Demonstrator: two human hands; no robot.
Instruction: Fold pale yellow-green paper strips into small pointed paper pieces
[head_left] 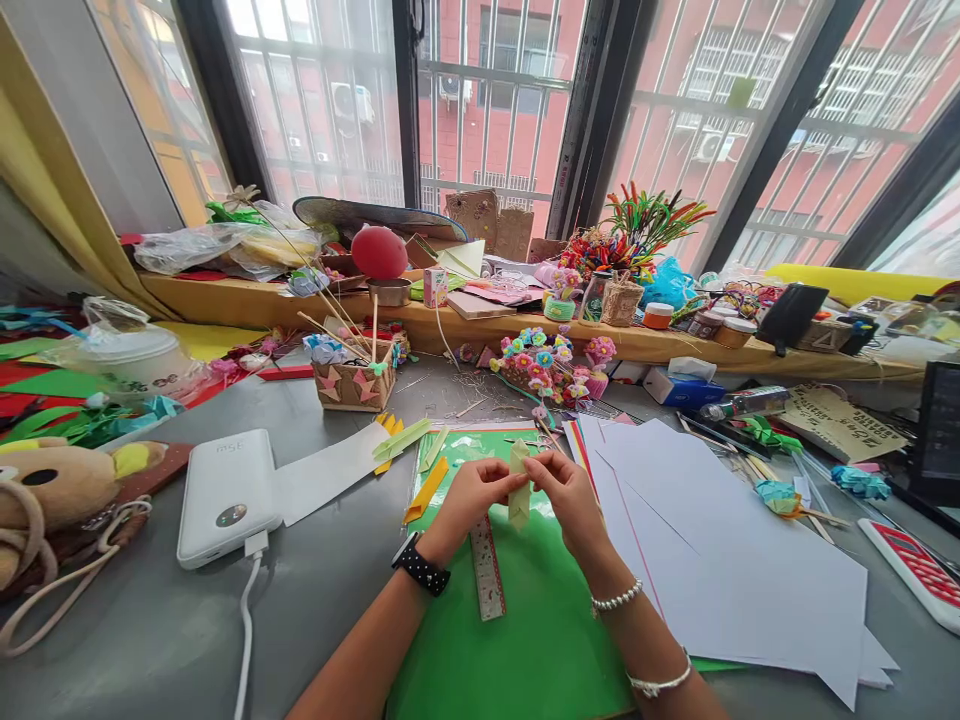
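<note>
Between my two hands is a small pale green folded paper strip, held upright over a green mat. My left hand pinches its left edge, thumb and fingers together. At its upper right edge, my right hand also pinches the paper. Below the left hand a patterned ruler lies on the mat, its upper end hidden. An orange folded paper piece rests at the mat's left edge. Beside it are more folded pieces, including a pale green one.
White paper sheets spread to the right of the mat. On the left lie a white power bank with its cable and a plush toy. A cardboard box with sticks and crocheted flowers stand behind; a calculator lies far right.
</note>
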